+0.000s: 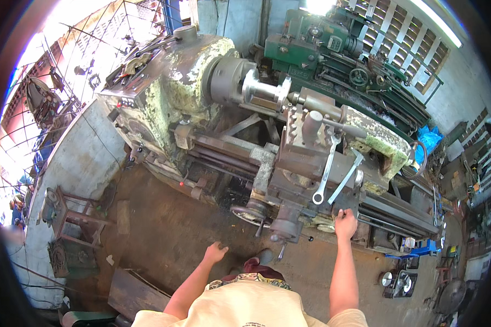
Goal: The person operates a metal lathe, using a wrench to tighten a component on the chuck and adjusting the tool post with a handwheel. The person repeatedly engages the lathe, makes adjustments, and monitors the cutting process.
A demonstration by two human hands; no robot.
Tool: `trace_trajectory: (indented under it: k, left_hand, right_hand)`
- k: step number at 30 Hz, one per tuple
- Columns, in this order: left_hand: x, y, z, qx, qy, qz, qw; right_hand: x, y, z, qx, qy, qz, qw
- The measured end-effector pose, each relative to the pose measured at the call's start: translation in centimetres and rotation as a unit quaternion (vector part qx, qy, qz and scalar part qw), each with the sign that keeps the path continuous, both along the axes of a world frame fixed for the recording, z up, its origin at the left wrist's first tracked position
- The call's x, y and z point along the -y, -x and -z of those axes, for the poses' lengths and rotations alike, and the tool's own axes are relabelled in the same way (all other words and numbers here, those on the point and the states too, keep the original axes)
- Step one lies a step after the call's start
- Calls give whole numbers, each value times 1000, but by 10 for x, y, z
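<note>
A large worn lathe [174, 82] stands in front of me. Its chuck [227, 80] grips a shiny spool-shaped metal workpiece [264, 91], and the tailstock [360, 121] points at the workpiece's right end. Over the lathe's carriage, near the tool post [311, 124], lie a ring-ended spanner [326, 171] and a flat metal bar with a short crosspiece [346, 178]. My right hand [345, 224] is closed at the carriage's front right edge, below the bar; what its fingers hold, if anything, is hidden. Away from the machine, my left hand [216, 252] hangs with curled fingers over the floor.
Close to my hands, a handwheel [252, 213] and a lever-handled knob [278, 240] jut from the carriage. A green lathe [333, 54] stands behind. Metal frame stool [82, 218] at left; blue stand [420, 249] and dark tray [401, 283] at right.
</note>
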State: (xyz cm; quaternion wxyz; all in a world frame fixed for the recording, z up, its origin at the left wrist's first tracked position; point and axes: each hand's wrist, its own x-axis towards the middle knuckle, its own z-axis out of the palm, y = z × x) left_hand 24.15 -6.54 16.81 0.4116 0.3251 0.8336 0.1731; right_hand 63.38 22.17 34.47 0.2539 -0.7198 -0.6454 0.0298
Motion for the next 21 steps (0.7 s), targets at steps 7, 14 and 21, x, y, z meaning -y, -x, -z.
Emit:
trace_trajectory:
  k: [7, 14, 21]
  left_hand:
    - [214, 4, 112, 56, 220, -58, 972]
    - [293, -11, 136, 76, 205, 218, 951]
    - [248, -37, 130, 200, 52, -213, 955]
  right_hand:
    - [5, 3, 3, 60, 14, 4, 998]
    - [5, 3, 2, 36, -6, 3, 999]
    - [5, -3, 5, -54, -28, 20, 998]
